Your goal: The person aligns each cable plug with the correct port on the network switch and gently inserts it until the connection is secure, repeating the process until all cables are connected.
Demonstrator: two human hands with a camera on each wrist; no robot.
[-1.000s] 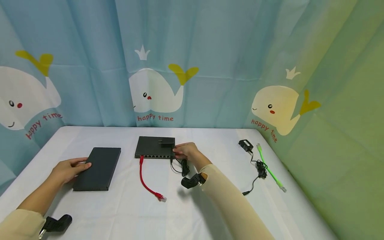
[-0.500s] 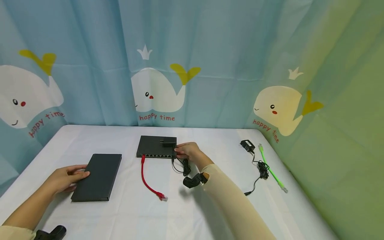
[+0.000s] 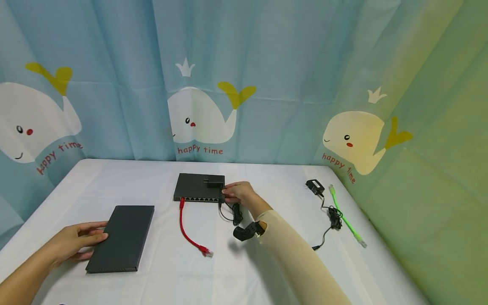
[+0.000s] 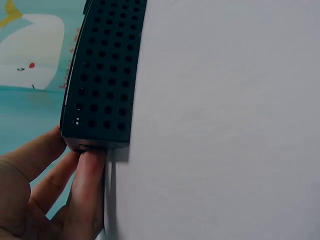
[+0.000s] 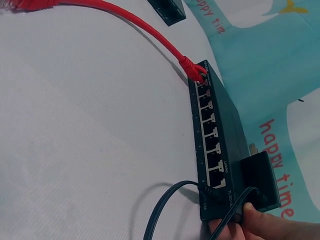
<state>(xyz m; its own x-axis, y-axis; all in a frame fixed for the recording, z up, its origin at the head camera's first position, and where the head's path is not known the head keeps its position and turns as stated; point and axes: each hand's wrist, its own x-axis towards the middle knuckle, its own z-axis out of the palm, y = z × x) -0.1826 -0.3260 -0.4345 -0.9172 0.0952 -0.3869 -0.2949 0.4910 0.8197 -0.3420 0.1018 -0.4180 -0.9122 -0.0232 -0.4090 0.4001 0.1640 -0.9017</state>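
My left hand [image 3: 72, 242] holds a flat black network switch [image 3: 123, 237] by its left edge, thumb on top. Rows of vent holes show along that switch's side [image 4: 102, 75] in the left wrist view; its ports are hidden. A smaller black network switch [image 3: 188, 183] lies farther back, and my right hand [image 3: 241, 192] pinches its right end. On that end rests a black power adapter [image 5: 263, 181], prongs pointing sideways. A red Ethernet cable [image 3: 182, 224] is plugged into the leftmost port of the row, its other end loose on the cloth.
Beside my right hand lies a bundled black cord [image 3: 237, 214]. Farther right are another power adapter [image 3: 315, 186] with a coiled cord [image 3: 335, 217] and a green Ethernet cable [image 3: 348, 222]. A patterned curtain [image 3: 282, 127] hangs behind the white-covered table [image 3: 179, 284].
My left hand has drawn the larger switch toward the front edge of the table. My right hand keeps its grip on the smaller switch, nearly in place.
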